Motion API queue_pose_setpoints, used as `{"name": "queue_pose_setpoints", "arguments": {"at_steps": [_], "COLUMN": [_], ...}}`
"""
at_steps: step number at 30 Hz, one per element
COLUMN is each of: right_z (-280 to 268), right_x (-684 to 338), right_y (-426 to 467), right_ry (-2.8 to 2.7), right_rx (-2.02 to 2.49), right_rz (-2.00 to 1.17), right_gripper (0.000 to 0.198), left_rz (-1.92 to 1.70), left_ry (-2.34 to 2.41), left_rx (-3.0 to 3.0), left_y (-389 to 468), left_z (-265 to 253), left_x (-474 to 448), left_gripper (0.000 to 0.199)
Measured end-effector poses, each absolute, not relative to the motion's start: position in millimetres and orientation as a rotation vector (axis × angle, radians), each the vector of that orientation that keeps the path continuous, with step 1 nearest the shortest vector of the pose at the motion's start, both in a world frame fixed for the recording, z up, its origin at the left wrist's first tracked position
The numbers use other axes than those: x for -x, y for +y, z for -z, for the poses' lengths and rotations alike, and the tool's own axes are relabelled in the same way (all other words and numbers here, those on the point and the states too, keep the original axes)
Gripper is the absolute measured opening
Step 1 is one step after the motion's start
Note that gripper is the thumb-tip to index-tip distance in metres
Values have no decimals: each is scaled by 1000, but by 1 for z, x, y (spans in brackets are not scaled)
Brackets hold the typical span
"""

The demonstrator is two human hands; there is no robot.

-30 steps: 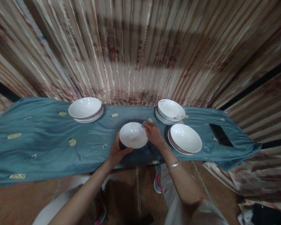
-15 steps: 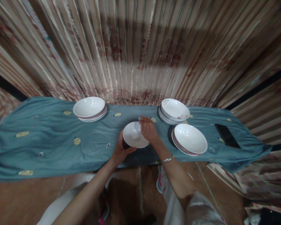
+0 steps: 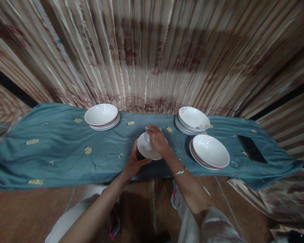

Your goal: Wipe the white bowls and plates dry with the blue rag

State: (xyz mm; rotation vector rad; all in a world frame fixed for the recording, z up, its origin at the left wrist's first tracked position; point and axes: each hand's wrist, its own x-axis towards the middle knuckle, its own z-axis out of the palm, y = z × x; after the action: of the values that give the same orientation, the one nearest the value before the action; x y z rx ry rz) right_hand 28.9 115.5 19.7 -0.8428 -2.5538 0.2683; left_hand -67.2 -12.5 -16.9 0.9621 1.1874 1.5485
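Note:
A white bowl (image 3: 144, 143) is held near the table's front edge, tilted a little. My left hand (image 3: 136, 161) grips its left side, the thumb along the near rim and the fingers around the outside. Over the bowl's right part, my right hand (image 3: 157, 140) is closed on a pale cloth or tissue (image 3: 148, 128), of which only small bits show past the fingers at the far rim. The right hand covers part of the bowl's inside. A silvery bracelet (image 3: 180, 171) circles the right wrist.
White bowls stand in stacks: one at back left (image 3: 101, 115), a flower-patterned one at back right (image 3: 194, 119), another at front right (image 3: 210, 152). A black phone (image 3: 251, 149) lies farther right on the teal tablecloth (image 3: 66, 162). Pleated curtains (image 3: 152, 60) hang behind.
My right hand has shifted slightly left and inward over the bowl, with the pale cloth or tissue. My left hand keeps its hold. The whole view has shifted slightly.

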Motion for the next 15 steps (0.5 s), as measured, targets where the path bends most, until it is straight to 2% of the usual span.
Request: {"name": "queue_pose_setpoints", "arguments": {"at_steps": [15], "right_z": [-23], "right_x": [-9], "right_y": [85], "right_ry": [-2640], "right_rx": [573], "right_rz": [-375], "right_gripper": [31], "left_rz": [-1538], "left_ry": [1215], "left_rx": [-826], "left_y": [-11], "left_z": [14], "left_x": [69], "left_gripper": [107]}}
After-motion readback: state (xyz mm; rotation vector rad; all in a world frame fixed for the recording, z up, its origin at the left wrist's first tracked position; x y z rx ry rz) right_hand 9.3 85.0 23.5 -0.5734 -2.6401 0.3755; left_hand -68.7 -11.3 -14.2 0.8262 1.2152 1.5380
